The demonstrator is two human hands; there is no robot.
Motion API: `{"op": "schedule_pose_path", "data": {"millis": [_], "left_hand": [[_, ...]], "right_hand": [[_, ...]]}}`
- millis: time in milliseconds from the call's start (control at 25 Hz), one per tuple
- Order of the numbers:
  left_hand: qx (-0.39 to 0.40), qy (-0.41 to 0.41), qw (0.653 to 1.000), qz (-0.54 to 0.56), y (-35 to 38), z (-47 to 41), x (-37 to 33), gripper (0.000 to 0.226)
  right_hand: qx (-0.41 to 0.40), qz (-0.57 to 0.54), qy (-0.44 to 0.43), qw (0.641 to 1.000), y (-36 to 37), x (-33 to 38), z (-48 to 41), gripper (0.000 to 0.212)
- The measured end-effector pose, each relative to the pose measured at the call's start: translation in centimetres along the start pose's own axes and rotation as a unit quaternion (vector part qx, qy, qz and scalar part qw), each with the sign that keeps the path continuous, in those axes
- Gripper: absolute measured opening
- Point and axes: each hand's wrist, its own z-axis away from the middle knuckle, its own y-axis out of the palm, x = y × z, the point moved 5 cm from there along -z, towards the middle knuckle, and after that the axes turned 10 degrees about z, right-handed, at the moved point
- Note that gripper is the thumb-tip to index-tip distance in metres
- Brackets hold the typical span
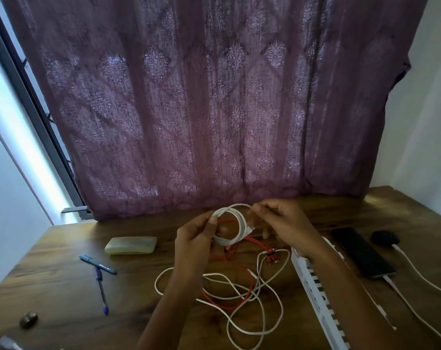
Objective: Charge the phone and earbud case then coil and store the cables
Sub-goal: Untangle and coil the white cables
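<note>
Nearest edge of wooden table [62, 286]: loose white cable [262, 322] lies in open tangled loops, crossing over a red cable [251, 284] on the tabletop. To the right, a white slatted tray [315, 291] runs diagonally, and the right forearm passes over its far end. To the left lie two pens [101, 291] crossed over each other, and a small round metal object [28, 319]. Mid-table, both hands are raised above the tangle. Left hand [199, 238] pinches the white coil [239, 218] at its left side, thumb on the wound loops. Right hand [282, 221] has its fingers curled at the coil's right side and appears to pinch the strand there; motion blur prevents certainty. Right of the tray, the black phone [361, 251] lies flat with a white lead plugged into its near end. Just beyond it the dark earbud case [385, 238] also has a white lead attached. A pale green pouch [131, 245] lies far left. A purple patterned curtain [201, 109] hangs behind.
</note>
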Motion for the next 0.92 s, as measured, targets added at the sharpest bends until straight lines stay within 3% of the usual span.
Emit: {"op": "schedule_pose_path", "data": {"millis": [160,320,560,720,920], "left_hand": [[0.043,-0.078,0.996,-0.001,0.6,0.2,0.8,0.017],[0.113,0.020,0.969,-0.218,0.8,-0.2,-0.1,0.035],[0.144,0.071,0.950,-0.267,0.9,-0.7,-1.8,0.015],[0.103,0.022,0.984,-0.141,0.2,-0.7,-0.9,0.026],[0.012,-0.010,1.000,-0.018,0.0,-0.5,-0.2,0.014]], "right_hand": [[0.021,-0.157,0.097,0.983,1.3,-1.1,0.5,0.020],[0.028,-0.178,0.107,0.978,1.9,-1.2,0.5,0.020],[0.040,-0.170,0.090,0.980,1.9,-1.0,0.6,0.018],[-0.022,-0.111,0.041,0.993,1.8,-1.3,0.4,0.011],[-0.131,-0.067,-0.046,0.988,2.3,-1.5,0.5,0.018]]}}
